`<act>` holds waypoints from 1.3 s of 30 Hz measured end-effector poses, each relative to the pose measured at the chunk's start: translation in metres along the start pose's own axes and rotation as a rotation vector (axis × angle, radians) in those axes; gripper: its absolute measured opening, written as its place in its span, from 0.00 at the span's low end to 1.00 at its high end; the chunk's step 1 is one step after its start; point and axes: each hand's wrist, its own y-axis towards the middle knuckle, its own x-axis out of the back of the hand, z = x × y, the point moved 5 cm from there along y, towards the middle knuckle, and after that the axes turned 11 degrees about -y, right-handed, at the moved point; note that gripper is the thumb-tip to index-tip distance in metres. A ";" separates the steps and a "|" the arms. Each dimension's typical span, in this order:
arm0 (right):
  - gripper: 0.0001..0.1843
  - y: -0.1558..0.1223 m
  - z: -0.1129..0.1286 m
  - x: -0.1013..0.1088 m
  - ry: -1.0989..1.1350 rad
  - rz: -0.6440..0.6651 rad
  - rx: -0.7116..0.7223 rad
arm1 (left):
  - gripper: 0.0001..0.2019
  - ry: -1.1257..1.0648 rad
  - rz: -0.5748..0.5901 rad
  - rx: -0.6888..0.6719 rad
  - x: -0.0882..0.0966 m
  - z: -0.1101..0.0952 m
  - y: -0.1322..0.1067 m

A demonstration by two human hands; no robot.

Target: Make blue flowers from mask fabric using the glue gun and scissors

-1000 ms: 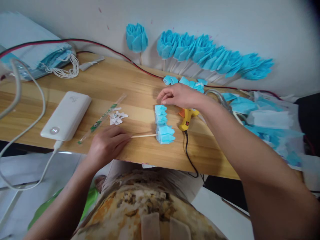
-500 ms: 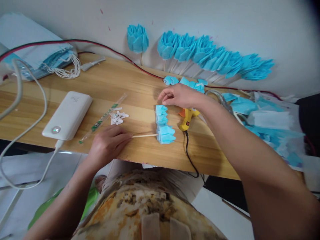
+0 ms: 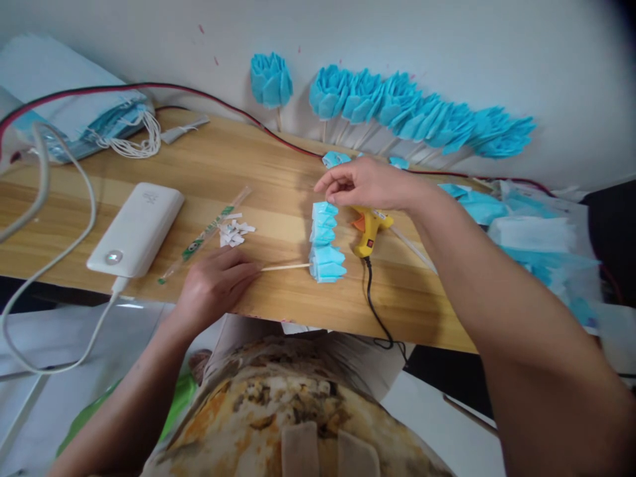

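A folded blue paper strip (image 3: 325,242) lies on the wooden table (image 3: 248,165), its near end wrapped round a thin wooden stick (image 3: 285,267). My left hand (image 3: 216,283) rests on the table's front edge, fingers closed on the stick's end. My right hand (image 3: 365,184) hovers just above the strip's far end, thumb and fingers pinched together; what they hold, if anything, is hidden. A yellow glue gun (image 3: 368,230) lies right of the strip, its black cord hanging over the edge.
Finished blue paper flowers (image 3: 407,109) lean against the wall. A white power bank (image 3: 134,228), a clear wrapped stick (image 3: 203,235) and white paper scraps (image 3: 234,233) lie at left. Stacked masks (image 3: 79,126) at far left; blue sheets (image 3: 536,242) at right. Red and black cables run along the wall.
My right hand has lifted slightly off the strip's far end. The left hand and stick stay put; the view shifted a little.
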 end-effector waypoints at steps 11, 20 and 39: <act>0.15 -0.034 0.028 0.022 -0.037 -0.104 -0.003 | 0.08 0.042 -0.086 0.016 0.009 -0.005 0.002; 0.19 -0.051 0.031 0.019 -0.090 -0.149 0.042 | 0.07 0.064 -0.067 0.018 0.007 -0.002 0.003; 0.21 -0.059 0.056 0.011 -0.142 -0.110 0.114 | 0.11 0.051 -0.071 0.043 0.007 0.003 0.001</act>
